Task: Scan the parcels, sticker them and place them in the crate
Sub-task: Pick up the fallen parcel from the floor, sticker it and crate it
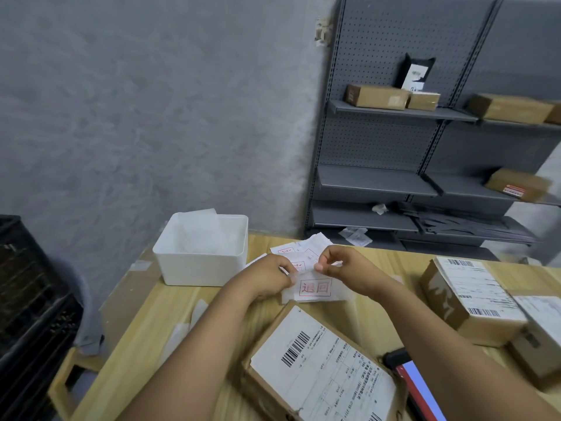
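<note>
A cardboard parcel with a white barcode label lies on the wooden table right in front of me. Beyond it, both hands meet over a strip of white stickers printed with red characters. My left hand pinches the strip from the left. My right hand pinches a sticker edge at the top with thumb and forefinger. More sticker sheets lie behind the hands. A black crate stands at the left, off the table.
A white plastic bin with crumpled backing paper sits left of the hands. Two more labelled parcels rest at the right. A handheld scanner with a lit screen lies at the lower right. Grey shelving with boxes stands behind.
</note>
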A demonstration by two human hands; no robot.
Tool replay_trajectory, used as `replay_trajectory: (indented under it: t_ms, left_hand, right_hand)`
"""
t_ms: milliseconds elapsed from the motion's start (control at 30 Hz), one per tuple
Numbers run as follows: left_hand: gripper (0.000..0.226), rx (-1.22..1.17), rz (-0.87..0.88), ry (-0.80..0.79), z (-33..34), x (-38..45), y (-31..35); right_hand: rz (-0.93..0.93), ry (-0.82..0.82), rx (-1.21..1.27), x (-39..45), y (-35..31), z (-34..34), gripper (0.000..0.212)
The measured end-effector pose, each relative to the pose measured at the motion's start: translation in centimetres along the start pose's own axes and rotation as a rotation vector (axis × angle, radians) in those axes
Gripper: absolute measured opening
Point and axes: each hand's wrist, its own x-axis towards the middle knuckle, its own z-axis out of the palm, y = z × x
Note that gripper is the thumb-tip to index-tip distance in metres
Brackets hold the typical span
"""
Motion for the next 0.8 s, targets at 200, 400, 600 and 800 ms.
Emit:
replay_trajectory:
  t_ms: [200,400,600,800]
  left_hand:
    - [0.011,-0.100,0.062,0.079,-0.8,-0.6,0.2]
    - [0.013,-0.196,0.057,0.126,-0.3,-1.0,0.1]
    - [0.016,-0.250,0.051,0.162,-0.5,-1.5,0.8]
    - [0.012,-0.374,0.042,0.196,-0.7,-2.1,0.7]
  right_hand:
    - [0.019,0.079,0.079,0.2,-0.4,0.3,0.019]
    - [0.155,0.077,-0.033,-0.2,0.6,0.6,0.038]
    - [0.232,0.011,-0.066,-0.8,0.4,0.7,0.037]
    - [0.059,0.262,0.029,-1.0,-2.1,1.2,0.036]
